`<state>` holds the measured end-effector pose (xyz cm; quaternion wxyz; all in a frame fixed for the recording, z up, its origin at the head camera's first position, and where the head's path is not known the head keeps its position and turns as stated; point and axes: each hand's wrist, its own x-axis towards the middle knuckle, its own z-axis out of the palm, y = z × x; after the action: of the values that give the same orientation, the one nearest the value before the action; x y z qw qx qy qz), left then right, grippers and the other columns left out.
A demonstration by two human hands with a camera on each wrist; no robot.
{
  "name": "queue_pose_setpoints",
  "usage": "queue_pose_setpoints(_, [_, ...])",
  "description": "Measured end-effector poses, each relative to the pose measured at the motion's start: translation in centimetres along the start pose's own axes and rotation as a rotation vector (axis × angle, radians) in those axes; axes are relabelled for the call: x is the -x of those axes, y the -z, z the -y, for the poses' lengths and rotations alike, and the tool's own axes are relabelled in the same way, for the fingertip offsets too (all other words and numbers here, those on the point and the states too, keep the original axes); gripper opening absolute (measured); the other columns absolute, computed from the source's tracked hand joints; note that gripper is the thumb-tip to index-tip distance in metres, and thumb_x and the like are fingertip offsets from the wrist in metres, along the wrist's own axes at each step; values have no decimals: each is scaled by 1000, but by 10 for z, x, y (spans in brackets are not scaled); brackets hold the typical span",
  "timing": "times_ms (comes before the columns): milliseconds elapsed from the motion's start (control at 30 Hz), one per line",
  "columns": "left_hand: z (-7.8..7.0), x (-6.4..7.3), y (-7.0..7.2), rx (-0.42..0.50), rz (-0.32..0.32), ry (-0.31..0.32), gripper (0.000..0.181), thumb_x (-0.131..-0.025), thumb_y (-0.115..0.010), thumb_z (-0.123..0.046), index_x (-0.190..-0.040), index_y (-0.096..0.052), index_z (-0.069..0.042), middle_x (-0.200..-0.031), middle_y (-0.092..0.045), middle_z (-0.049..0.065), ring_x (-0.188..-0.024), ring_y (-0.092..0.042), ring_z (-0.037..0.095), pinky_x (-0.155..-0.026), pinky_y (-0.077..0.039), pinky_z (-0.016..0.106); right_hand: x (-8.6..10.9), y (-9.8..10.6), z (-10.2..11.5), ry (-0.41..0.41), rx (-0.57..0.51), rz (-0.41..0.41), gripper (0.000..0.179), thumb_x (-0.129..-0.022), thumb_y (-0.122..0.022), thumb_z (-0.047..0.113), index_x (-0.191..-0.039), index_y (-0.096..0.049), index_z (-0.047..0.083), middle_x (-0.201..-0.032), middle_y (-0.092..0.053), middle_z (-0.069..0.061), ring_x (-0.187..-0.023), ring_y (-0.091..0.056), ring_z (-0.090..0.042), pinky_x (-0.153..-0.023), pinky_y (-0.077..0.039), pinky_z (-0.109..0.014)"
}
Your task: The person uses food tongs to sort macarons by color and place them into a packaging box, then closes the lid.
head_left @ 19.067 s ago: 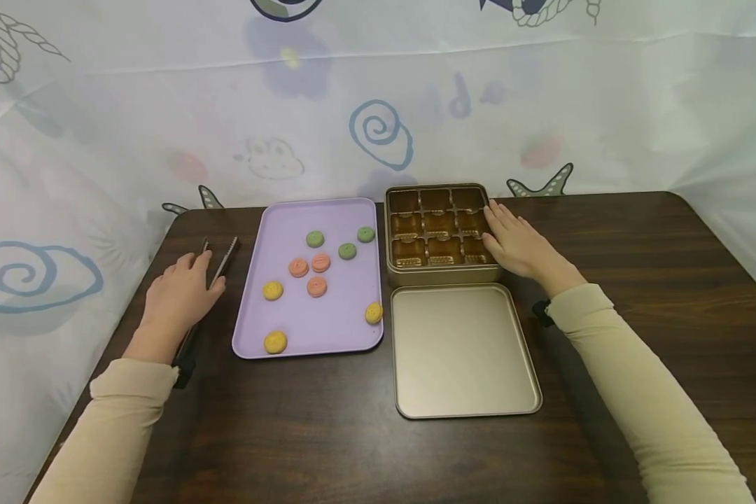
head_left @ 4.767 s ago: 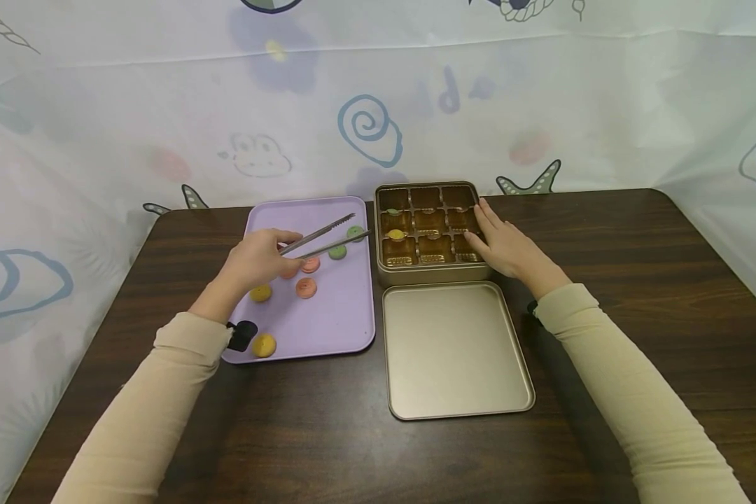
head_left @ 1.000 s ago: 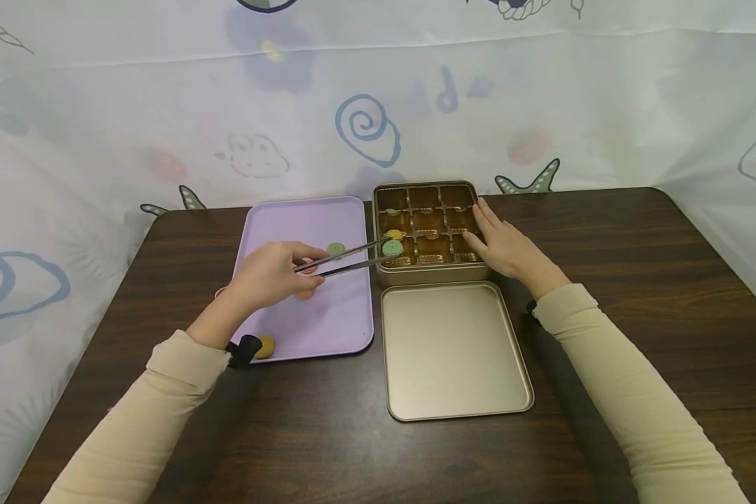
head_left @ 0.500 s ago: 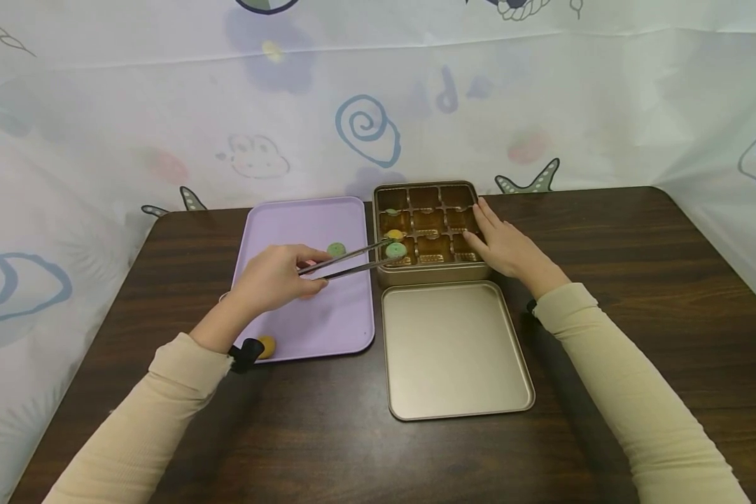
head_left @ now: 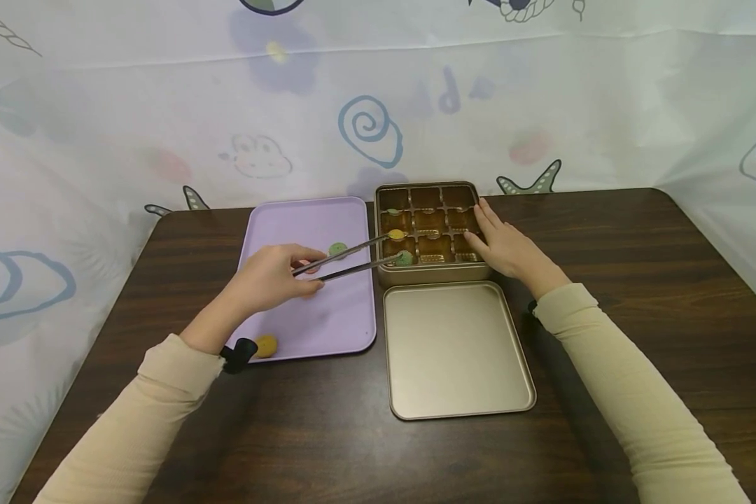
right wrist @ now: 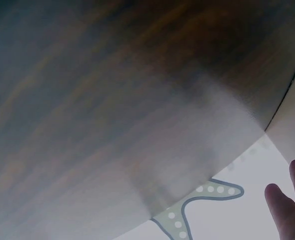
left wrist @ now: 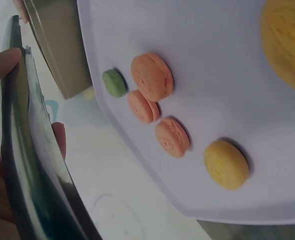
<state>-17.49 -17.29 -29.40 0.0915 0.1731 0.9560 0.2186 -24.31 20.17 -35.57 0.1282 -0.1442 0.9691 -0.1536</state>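
My left hand (head_left: 276, 278) holds metal tongs (head_left: 351, 267), whose spread arms reach over the left side of a gold tin (head_left: 435, 274). A green macaron (head_left: 404, 258) sits in the tin's front-left compartment, with one tong tip right at it. Behind it are a yellow macaron (head_left: 396, 234) and another green macaron (head_left: 393, 211), in the left column of the brown divided insert. My right hand (head_left: 510, 246) rests with straight fingers along the tin's right rim. On the purple tray (head_left: 327, 329) lie one green macaron (left wrist: 114, 83), pink macarons (left wrist: 152, 76) and yellow macarons (left wrist: 226, 164).
The gold lid (head_left: 458, 350) lies in front of the tin on the dark wooden table (head_left: 302, 434). A patterned white cloth (head_left: 453, 126) hangs behind the table's back edge. The tray's right edge is close beside the tin.
My left hand took up the tongs; two green macarons and a yellow one went from tray to tin. In the last half second the tongs spread, and the latest green macaron dropped lower.
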Motion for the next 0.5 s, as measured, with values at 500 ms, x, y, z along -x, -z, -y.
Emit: queue_pose_setpoints(500, [10,21,11,-122,-11,11,41,-81,-68,-25,-120,-64,-14,-111,-69,8,-91,-62,24,-65,-46,40,0,-1,-1,-6,-3,1,72,-102,-20,49,-153,7,6,-161,12,-14,-146,-12,-42,-118,-11,-54])
